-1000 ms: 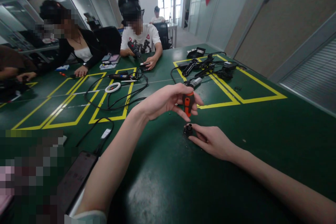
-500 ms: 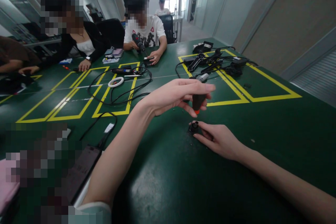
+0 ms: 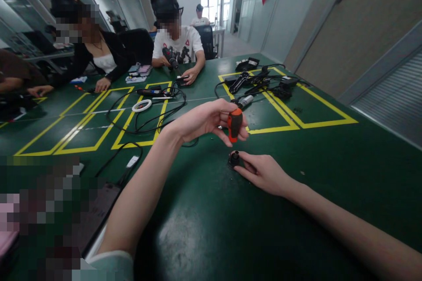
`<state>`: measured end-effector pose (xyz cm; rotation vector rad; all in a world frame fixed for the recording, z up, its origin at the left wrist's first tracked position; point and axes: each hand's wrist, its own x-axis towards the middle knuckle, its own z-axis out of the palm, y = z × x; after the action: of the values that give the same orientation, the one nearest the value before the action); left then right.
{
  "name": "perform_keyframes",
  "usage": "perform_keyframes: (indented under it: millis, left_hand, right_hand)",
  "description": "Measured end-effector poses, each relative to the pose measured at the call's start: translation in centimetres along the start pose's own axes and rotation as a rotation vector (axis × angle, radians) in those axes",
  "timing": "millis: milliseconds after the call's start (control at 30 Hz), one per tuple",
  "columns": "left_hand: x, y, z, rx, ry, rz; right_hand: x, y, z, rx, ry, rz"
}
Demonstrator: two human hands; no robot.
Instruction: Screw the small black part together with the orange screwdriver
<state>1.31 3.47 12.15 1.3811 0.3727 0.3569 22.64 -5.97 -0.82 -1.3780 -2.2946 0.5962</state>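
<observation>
In the middle of the head view, my left hand [image 3: 216, 118] holds an orange and black screwdriver handle [image 3: 235, 125] upright between its fingers. The tool's shaft cannot be made out. Just below it, my right hand [image 3: 263, 171] pinches a small black round part [image 3: 234, 159] from the right, with thumb and fingers around its side. That part rests on the green table [image 3: 211, 210] and has a short tube on top. A gap separates the handle from the black part.
Black cables and devices [image 3: 253, 82] lie at the back right, a grey cylindrical tool [image 3: 245, 101] before them. Left are a white ring [image 3: 141, 106], looped cables and a dark device [image 3: 95, 210]. Across the table a person [image 3: 180, 48] holds a power tool; another person [image 3: 105, 57] sits left.
My left hand's fingers have shifted off the top of the screwdriver handle, showing its orange end. My right hand still holds the black part. The whole view has turned slightly.
</observation>
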Motion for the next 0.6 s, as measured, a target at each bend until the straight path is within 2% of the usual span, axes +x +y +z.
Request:
perform_keyframes:
  millis: [233, 400, 600]
  left_hand:
    - [-0.42, 0.54, 0.46, 0.122, 0.104, 0.019]
    - [-0.52, 0.62, 0.57, 0.267, 0.120, 0.008]
    - [-0.47, 0.68, 0.93, 0.253, 0.175, -0.015]
  right_hand:
    - [0.10, -0.04, 0.07, -0.011, 0.000, 0.003]
    - [0.12, 0.13, 0.25, -0.016, 0.000, -0.007]
    - [0.25, 0.15, 0.29, -0.031, 0.002, -0.006]
